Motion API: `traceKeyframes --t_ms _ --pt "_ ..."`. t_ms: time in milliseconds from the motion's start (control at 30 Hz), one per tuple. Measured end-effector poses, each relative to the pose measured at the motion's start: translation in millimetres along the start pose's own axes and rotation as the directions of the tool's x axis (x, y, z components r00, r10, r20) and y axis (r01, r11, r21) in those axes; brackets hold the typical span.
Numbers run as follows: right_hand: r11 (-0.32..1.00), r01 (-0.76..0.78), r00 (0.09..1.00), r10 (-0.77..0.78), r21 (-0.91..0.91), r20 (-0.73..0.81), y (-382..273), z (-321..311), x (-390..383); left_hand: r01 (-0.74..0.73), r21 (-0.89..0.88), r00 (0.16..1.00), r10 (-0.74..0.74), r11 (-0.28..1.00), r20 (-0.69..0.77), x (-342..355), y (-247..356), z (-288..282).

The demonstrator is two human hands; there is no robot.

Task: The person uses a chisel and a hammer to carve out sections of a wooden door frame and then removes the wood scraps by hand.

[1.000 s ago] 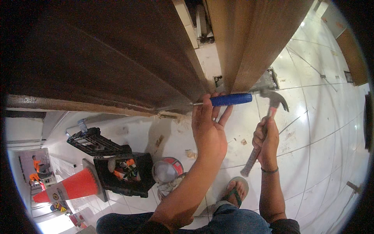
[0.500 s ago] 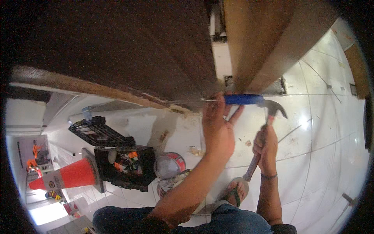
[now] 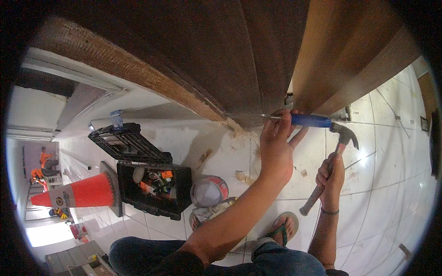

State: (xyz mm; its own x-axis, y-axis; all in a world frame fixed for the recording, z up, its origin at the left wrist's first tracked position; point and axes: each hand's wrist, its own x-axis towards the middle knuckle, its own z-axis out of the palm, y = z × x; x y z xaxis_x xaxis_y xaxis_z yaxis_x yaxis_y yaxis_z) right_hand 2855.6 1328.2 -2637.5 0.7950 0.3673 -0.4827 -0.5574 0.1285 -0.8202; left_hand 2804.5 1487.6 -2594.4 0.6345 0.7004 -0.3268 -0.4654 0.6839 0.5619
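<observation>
My left hand (image 3: 276, 147) grips a blue-handled tool (image 3: 311, 121) held horizontally, its thin metal shank meeting the lower edge of a dark wooden door panel (image 3: 221, 55). My right hand (image 3: 329, 175) is closed round the grey handle of a claw hammer (image 3: 345, 133), whose head is at or very near the end of the blue handle; contact is unclear. Lighter wood (image 3: 338, 50) stands beside the dark panel. Wood shavings (image 3: 241, 137) lie by the panel's foot.
An open black toolbox (image 3: 179, 188) with assorted contents, an orange cone (image 3: 92, 188) and a bucket (image 3: 216, 181) stand at the lower left on white floor tiles (image 3: 373, 170). Two people (image 3: 47, 158) in orange are far left. My sandalled foot (image 3: 284, 227) is below my hands.
The view has shifted, showing more of the door's left edge. Both hands, the blue-handled tool and the hammer appear farther right in the picture; both grips remain closed.
</observation>
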Motion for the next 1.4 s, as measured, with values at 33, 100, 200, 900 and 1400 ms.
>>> traceKeyframes --t_ms 33,100,200,900,1400 --pt "1.0 0.004 1.0 -0.004 -0.008 0.001 0 4 -4 0.007 -0.015 1.0 -0.007 1.0 0.001 -2 4 -2" --pt "0.991 -0.008 1.0 0.006 0.135 0.017 -1 14 -12 0.009 -0.041 1.0 -0.009 0.999 0.001 -6 12 -8" --pt "0.999 -0.04 0.998 0.04 0.012 -0.054 -4 26 -23 0.0 -0.025 1.0 0.0 1.0 -0.012 -12 29 -15" --pt "0.994 -0.104 0.993 0.103 0.013 0.05 68 122 -141 0.083 -0.042 0.99 -0.087 0.996 -0.114 -100 180 -142" --pt "0.997 -0.023 0.997 0.018 -0.073 -0.069 224 236 -241 0.076 -0.058 0.983 -0.085 0.995 -0.164 -145 309 -313"
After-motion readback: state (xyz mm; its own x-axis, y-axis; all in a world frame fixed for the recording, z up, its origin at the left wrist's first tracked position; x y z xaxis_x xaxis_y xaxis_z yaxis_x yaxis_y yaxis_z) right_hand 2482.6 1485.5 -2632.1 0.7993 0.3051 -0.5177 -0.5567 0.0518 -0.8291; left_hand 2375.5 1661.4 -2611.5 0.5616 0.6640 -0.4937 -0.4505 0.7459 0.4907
